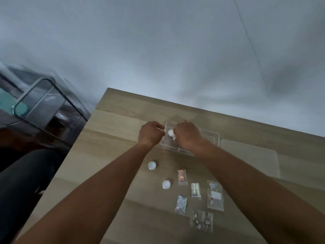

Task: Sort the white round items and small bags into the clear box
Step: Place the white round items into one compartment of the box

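The clear box [209, 138] stands open on the wooden table, divided into compartments. My left hand [150, 133] pinches the box's left rim. My right hand [187, 136] reaches into the left compartment, its fingers closed on a white round item [170, 132]. Two more white round items [152, 165] [166, 184] lie on the table nearer to me. Several small bags lie to their right: a pinkish bag [182, 176], a pale bag [196, 190], a bluish bag [181, 204], a larger clear bag [215, 195] and a dark speckled bag [201, 222].
A clear flat lid [251, 155] lies on the table [114, 138] right of the box. The table's left edge runs diagonally; beyond it are a glass-topped metal-framed stand [44, 103] and a dark-clothed leg [22, 173]. A grey wall is behind.
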Motion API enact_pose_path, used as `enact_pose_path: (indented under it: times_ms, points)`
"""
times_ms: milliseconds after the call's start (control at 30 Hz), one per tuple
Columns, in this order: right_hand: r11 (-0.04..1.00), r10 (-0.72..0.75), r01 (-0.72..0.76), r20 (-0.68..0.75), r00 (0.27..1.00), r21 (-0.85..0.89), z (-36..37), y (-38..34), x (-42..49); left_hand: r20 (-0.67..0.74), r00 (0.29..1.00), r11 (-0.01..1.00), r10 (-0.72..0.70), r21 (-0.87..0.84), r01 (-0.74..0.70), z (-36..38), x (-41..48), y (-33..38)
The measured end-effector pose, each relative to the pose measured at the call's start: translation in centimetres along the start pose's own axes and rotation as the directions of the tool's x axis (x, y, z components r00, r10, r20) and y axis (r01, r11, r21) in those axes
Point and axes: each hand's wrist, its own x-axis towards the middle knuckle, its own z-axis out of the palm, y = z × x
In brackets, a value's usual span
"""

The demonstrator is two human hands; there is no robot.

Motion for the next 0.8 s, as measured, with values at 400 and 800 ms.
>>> enact_pose_path:
  times_ms: [400,800]
  points:
    - [0.997,0.075,-0.076,-0.033,0.997,-0.026,1.0,-0.4,-0.6,0.013,0.996,0.995,0.085,0.045,-0.086,-0.3,-0.9,-0.2]
    - [0.748,0.174,-0.126,-0.009,0.985,0.651,1.9,-2.6,-11.6,0.27,0.939,0.9,0.212,0.321,-0.295,-3.2,-7.4,-5.6]
